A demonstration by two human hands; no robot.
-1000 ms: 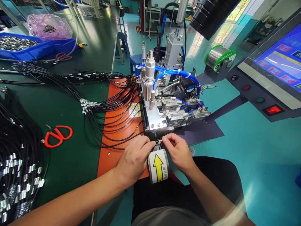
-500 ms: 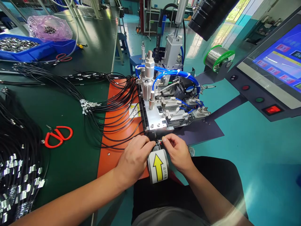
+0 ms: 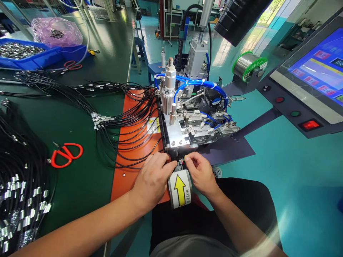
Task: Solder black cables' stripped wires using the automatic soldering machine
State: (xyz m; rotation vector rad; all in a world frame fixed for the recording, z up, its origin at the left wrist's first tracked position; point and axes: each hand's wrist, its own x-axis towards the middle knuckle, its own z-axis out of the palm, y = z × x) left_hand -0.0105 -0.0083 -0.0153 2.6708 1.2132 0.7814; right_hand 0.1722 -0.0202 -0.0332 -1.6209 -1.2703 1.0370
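At the front end of the machine [image 3: 182,132], my left hand [image 3: 154,175] is closed over the end of a black cable [image 3: 131,167], its thumb and fingertips pinched near the machine's front slot. Thin coloured wires [image 3: 182,161] stick out between my two hands. My right hand [image 3: 202,173] pinches the tips of these wires between thumb and forefinger; its other fingers are curled. Just below the fingertips sits a round drum with a yellow arrow label [image 3: 180,189]. The wire ends are too small to make out clearly.
Several black cables run from the machine across the orange plate [image 3: 128,182] to a bundle with metal ends [image 3: 99,120]. Red-handled scissors [image 3: 66,155] lie on the green table. A solder wire spool [image 3: 249,67] and a control panel [image 3: 308,89] stand to the right.
Both hands stay almost in place at the front of the machine. Only slight finger movement shows around the thin wires.
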